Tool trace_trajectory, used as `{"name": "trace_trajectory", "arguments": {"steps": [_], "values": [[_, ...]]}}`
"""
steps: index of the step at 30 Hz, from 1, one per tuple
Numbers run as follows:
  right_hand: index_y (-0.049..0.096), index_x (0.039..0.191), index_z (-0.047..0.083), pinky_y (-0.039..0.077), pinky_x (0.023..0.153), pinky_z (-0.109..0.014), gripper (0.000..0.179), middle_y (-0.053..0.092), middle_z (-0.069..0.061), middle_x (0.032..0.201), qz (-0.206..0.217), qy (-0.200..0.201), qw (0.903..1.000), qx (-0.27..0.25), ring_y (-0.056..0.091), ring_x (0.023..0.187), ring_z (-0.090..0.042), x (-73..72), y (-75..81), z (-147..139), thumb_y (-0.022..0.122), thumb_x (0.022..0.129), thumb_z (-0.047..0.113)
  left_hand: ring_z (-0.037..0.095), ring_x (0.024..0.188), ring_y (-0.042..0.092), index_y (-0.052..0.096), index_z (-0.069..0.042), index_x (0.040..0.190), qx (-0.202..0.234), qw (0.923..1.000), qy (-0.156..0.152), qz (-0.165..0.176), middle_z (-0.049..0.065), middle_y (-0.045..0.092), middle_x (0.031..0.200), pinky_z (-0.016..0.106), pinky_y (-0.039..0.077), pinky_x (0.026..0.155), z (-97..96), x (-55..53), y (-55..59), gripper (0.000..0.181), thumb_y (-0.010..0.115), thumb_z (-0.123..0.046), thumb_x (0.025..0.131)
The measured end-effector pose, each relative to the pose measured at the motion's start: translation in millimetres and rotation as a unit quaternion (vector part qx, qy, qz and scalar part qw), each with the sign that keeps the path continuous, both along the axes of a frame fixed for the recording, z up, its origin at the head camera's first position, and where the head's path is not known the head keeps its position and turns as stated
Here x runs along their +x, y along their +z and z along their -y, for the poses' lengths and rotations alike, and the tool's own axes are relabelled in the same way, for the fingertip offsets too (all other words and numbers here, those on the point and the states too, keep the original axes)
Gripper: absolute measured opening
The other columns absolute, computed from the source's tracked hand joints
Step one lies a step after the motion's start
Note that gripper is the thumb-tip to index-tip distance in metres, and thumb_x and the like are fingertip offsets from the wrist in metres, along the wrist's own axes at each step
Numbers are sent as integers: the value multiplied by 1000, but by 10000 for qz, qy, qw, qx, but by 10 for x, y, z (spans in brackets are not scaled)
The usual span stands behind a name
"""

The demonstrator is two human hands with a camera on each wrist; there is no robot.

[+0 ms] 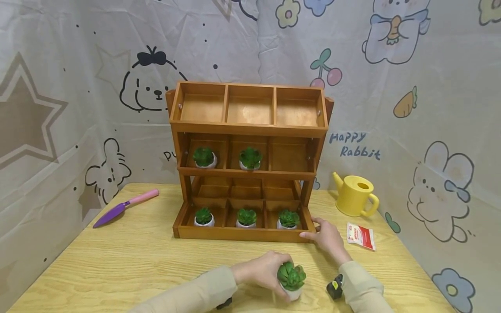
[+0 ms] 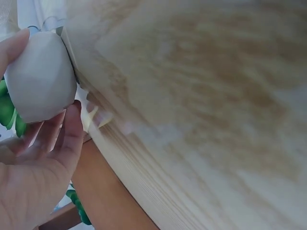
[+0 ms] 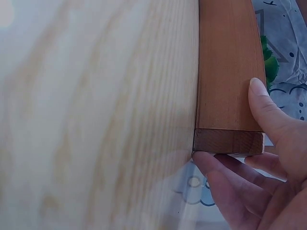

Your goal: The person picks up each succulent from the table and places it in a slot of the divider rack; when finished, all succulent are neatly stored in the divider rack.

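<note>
In the head view my left hand grips a small potted succulent in front of the wooden shelf. The left wrist view has its white pot between my thumb and fingers, leaves to the left. My right hand holds the shelf's lower right front corner. Seen from the right wrist, the thumb lies on the front board and the fingers curl around its end. Potted succulents stand in all three front bottom compartments and in the left and middle compartments of the second tier.
Right of the shelf stands a yellow watering can, with a red-and-white packet before it. A purple trowel with a pink handle lies at the left. Patterned cloth hangs behind the table.
</note>
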State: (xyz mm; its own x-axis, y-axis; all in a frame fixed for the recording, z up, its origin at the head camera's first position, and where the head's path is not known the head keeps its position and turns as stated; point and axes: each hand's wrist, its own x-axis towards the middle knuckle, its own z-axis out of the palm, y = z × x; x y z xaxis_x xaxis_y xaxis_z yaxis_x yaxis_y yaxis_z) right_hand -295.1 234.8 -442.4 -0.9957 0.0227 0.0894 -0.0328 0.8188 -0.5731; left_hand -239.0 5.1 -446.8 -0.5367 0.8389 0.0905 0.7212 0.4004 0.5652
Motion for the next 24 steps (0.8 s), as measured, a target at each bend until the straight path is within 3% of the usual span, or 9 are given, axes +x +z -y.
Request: {"name": "trace_trajectory", "arguments": {"steps": [7,12,16,24], "values": [[50,136,1,51,71,-43,82,68,-23,107,59,-63,10000,4,65,92,-31,-2,-8,-2,78,74,48,-11,82,55,59,-11,105,139,9999,-51,29,-11,65,97,7,45,75,-7,-6,-21,51,88,-26,66],[50,136,0,51,70,-43,82,68,-23,105,36,-37,10000,0,65,90,-31,0,-8,1,78,75,47,-9,86,54,58,-11,105,404,9988,144,-223,-8,64,99,8,45,78,4,1,-3,54,89,-25,64],[50,134,-1,52,72,-45,82,68,-24,105,-31,23,10000,12,66,92,-33,4,-4,-3,78,75,47,-6,88,53,57,-12,106,605,9965,319,-482,-7,63,99,8,44,80,13,-10,49,56,90,-24,62],[50,134,-1,52,74,-48,81,67,-26,107,-64,65,9999,44,65,94,-37,8,0,0,77,76,47,-1,91,56,57,-10,111,671,9932,317,-894,0,63,103,7,44,81,85,-95,211,58,89,-23,64]]}}
